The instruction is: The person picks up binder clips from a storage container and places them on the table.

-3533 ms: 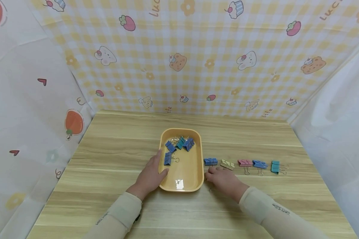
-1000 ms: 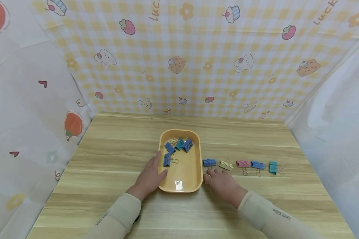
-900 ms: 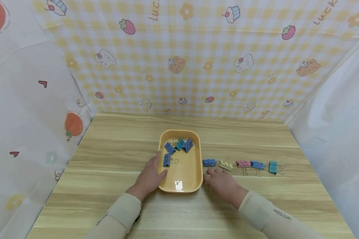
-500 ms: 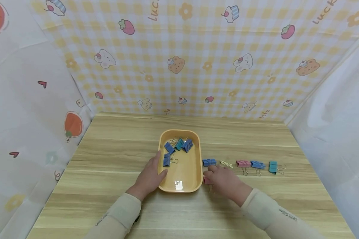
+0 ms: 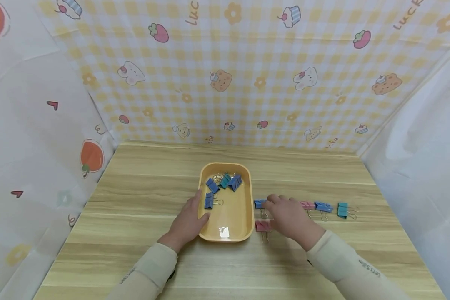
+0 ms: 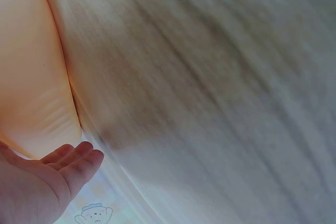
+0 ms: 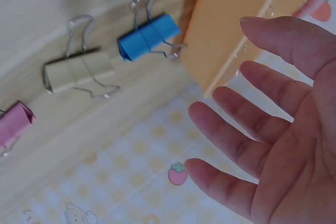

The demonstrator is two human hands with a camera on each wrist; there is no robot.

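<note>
My left hand (image 5: 186, 221) holds a yellow-orange tray (image 5: 252, 208) at its left side, thumb over the rim and fingers outside. In the left wrist view those fingers (image 6: 79, 163) lie against the tray's wall. My right hand (image 5: 290, 217) hovers over a row of binder clips right of the tray, its fingers spread and holding nothing in the right wrist view. Nearest are a pink binder clip (image 5: 263, 226), a blue binder clip (image 5: 259, 204) partly covered by fingertips, and a pale yellow binder clip (image 7: 79, 71), hidden in the head view.
Inside the tray lie blue binder clips (image 5: 208, 201) and a teal one (image 5: 225, 181). Further right along the row are another pink clip (image 5: 308, 204), a blue clip (image 5: 323, 206) and a teal clip (image 5: 343, 210). A checked cloth (image 5: 262, 104) stands behind the wooden table (image 5: 153, 166).
My right hand has lifted off the pink clip beside the tray and moved up and right, uncovering that clip and now covering the yellow one. The left hand stays at the tray.
</note>
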